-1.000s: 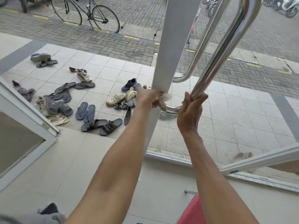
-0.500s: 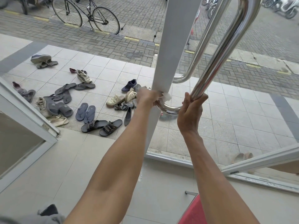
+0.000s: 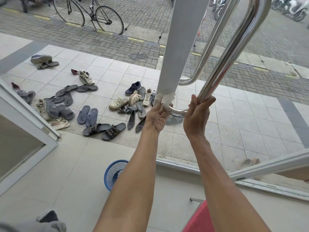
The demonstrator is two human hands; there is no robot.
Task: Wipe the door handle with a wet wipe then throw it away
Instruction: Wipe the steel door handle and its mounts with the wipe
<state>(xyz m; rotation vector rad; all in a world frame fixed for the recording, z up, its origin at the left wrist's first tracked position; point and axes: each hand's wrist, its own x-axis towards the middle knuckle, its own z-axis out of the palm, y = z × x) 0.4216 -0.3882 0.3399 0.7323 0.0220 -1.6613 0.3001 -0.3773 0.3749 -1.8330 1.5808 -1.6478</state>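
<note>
Since the earlier frame the left hand (image 3: 157,118) has turned palm-up, pinching the wet wipe (image 3: 167,98) against the door handle (image 3: 230,52) base. The right hand (image 3: 197,114) grips the bar, fingers closed around it.

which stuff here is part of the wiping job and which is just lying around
Part of the job:
wet wipe
door handle
left hand
right hand
blue basket, likely for the used wipe

Just lying about:
shoes and sandals
bicycle

Building entrance onto a street: glass door (image 3: 250,131), tiled porch strewn with shoes and sandals (image 3: 93,108), brick pavement, parked bicycle (image 3: 88,14), scooters (image 3: 291,7)
</note>
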